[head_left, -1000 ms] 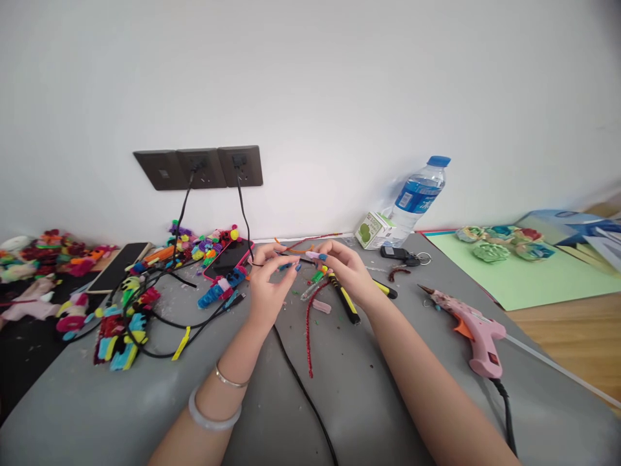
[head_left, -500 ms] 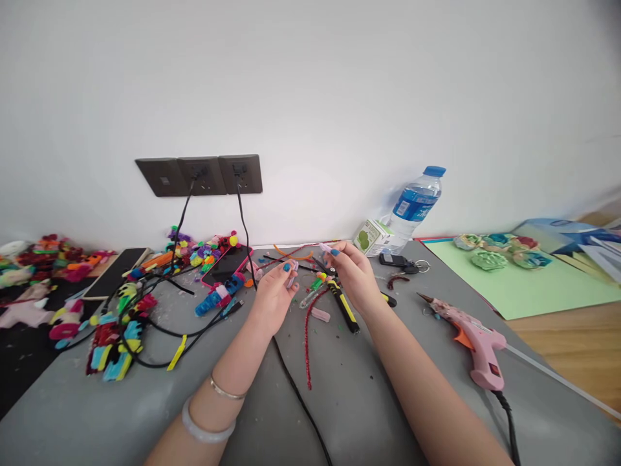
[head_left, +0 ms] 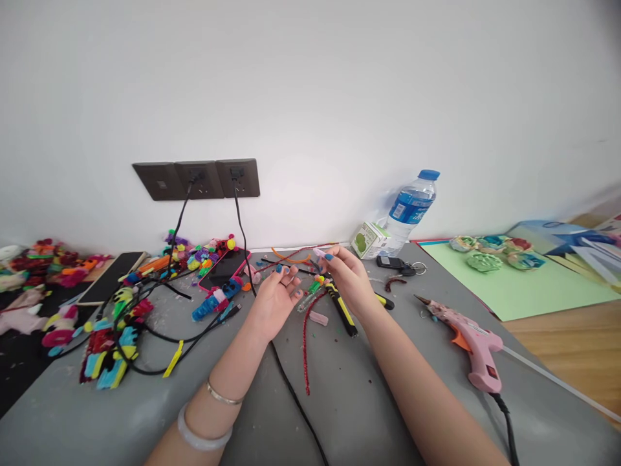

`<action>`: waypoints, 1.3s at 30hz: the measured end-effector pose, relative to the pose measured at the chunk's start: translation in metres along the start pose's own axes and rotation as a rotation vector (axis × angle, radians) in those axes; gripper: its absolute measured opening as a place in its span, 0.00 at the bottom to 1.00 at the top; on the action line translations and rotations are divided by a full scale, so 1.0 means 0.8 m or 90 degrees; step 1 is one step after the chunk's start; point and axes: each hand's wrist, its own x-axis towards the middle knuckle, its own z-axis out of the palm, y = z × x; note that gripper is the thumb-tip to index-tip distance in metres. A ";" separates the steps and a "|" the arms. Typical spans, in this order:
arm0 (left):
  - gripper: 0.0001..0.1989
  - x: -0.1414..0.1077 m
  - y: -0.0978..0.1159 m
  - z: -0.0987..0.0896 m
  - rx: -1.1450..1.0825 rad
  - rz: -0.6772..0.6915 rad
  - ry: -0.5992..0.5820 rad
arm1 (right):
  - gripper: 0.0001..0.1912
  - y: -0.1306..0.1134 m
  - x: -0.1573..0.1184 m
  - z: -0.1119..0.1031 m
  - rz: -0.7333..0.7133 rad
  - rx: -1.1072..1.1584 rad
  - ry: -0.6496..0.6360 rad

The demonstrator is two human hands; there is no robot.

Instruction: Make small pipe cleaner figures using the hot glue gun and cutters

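My right hand pinches a small pale pink fuzzy piece between thumb and forefinger. To its left, my left hand is turned palm inward, with the fingers apart and loosely curled; nothing shows in it. Both hands hover over the middle of the grey table. Below and between them lie a red tinsel stem, another pale pink piece and a tool's yellow-and-black handle. A small green bit rests by the right hand.
A pink hot glue gun lies at right, near green paper with paper flowers. Behind stand a tilted water bottle and a small box. Black cables cross the table. Fuzzy colourful figures and phones lie left.
My left hand has loosened from a pinch around a pale pink piece, and its fingers have spread. My right hand keeps its pinch. The view has shifted slightly.
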 end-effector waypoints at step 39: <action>0.18 -0.006 -0.006 0.000 0.107 -0.027 -0.103 | 0.16 0.002 -0.008 0.011 0.000 -0.042 -0.123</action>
